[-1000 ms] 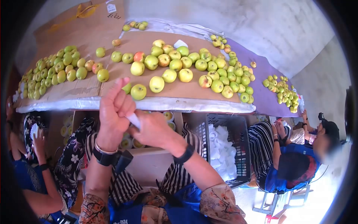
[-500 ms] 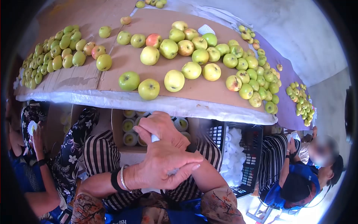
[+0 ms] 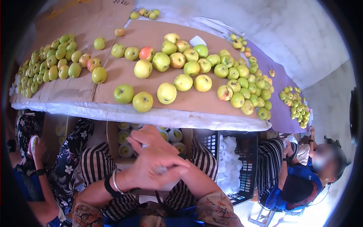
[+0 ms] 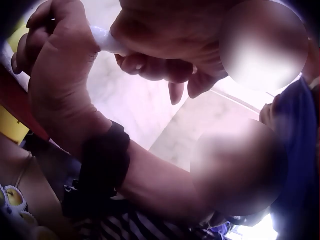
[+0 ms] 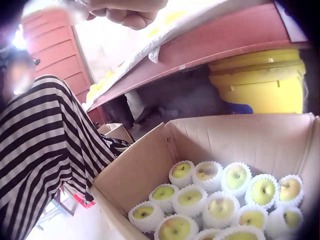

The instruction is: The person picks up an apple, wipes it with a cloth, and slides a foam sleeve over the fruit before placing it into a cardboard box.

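Foremost, a long table [image 3: 189,118] is running across the head view, and a cardboard sheet [image 3: 117,77] is lying over its top. Loose apples [image 3: 166,93], green and yellow with a few reddish ones, are sitting on that sheet in scattered groups, thickest at the far left and right. Below the table edge, an open cardboard box [image 5: 150,167] is standing on the floor and holding wrapped apples [image 5: 190,197], each sitting in a white mesh sleeve and packed close together. Just right of it, a black crate [image 3: 247,178] is holding a heap of spare white sleeves [image 3: 227,162]. A seated person in blue [image 3: 298,181] is working farther right. Over a striped lap [image 3: 98,162], the left hand [image 3: 157,170] is lying on top of the right hand [image 3: 151,138], the two pressing together above the box. A small white foam net [image 4: 105,41] is sitting between them: the right hand's fingers are curling round one end, and the left hand's fingers are closing over the other.
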